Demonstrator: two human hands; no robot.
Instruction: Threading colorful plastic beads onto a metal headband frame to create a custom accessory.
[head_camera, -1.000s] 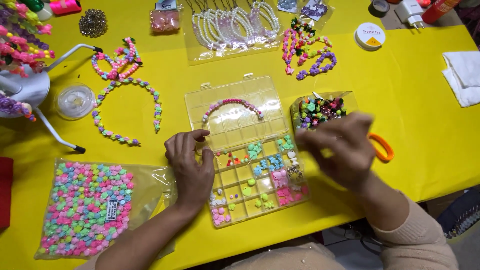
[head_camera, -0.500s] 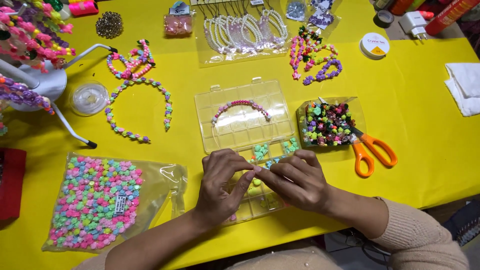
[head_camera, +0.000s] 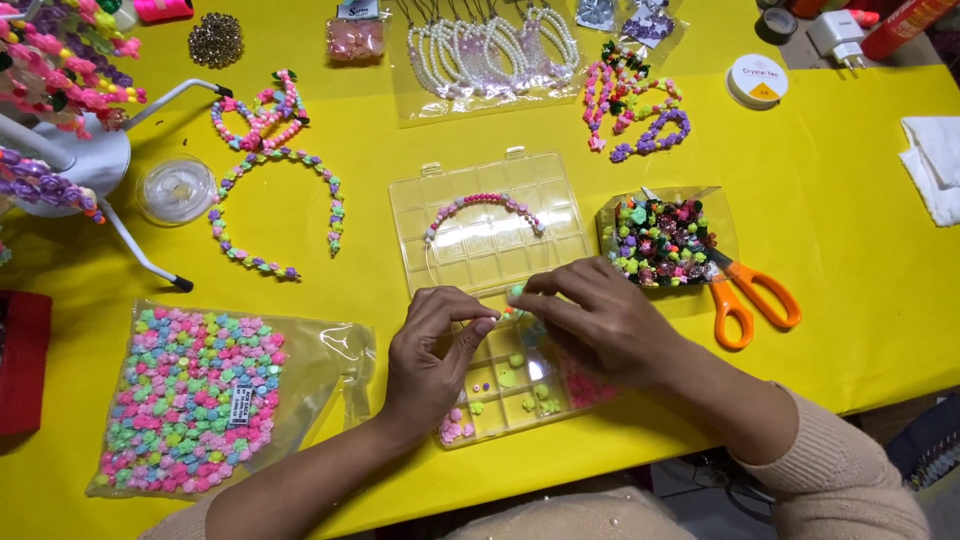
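Over the clear bead organizer box, our left hand and right hand meet fingertip to fingertip. Both pinch shut around a small pale-green bead, held just above the compartments; whether a thread runs through it we cannot tell. Risk: the bead looks tiny and smooth, so a loosened pinch could drop it into the wrong compartment. A wrist knock could tip the open bag of dark mixed beads just beside the orange scissors.
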